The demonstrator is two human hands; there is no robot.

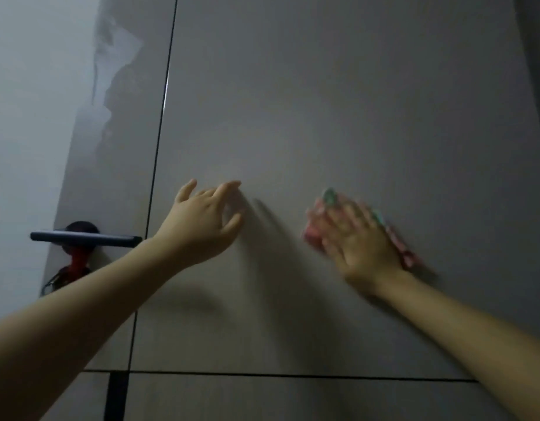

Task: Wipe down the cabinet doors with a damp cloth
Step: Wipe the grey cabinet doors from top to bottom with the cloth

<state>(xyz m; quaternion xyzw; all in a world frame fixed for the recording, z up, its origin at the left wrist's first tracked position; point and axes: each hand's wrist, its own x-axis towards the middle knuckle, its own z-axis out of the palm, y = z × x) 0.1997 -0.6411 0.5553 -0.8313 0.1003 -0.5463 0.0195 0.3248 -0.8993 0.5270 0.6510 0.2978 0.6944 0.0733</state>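
- Right hand (361,238) lies flat with fingers straight and spread, pressing a pink cloth (316,229) against the cabinet door (323,101); hand and cloth are both blurred.
- The cloth shows past the fingertips and along the right edge of the hand, with a green patch at its top end; whether it is damp cannot be told.
- Left hand (206,221) is raised beside it, well apart from the cloth, holding nothing; its fingers are loosely bent and the fingertips (232,185) are at the door's surface, though actual touch cannot be made out.
- Both bare forearms reach up from the lower corners of the view, and the hands throw soft shadows on the door.
- The door is a plain, smooth, grey panel; a thin dark vertical gap (162,117) bounds it on the left and a dark horizontal gap (293,375) bounds it below.
- Left of the vertical gap stands a narrower glossy panel (120,117) carrying pale reflections.
- Beside that panel, at the left, a dark horizontal bar (86,237) sits in front of a red and black object (77,262), too dim to identify.
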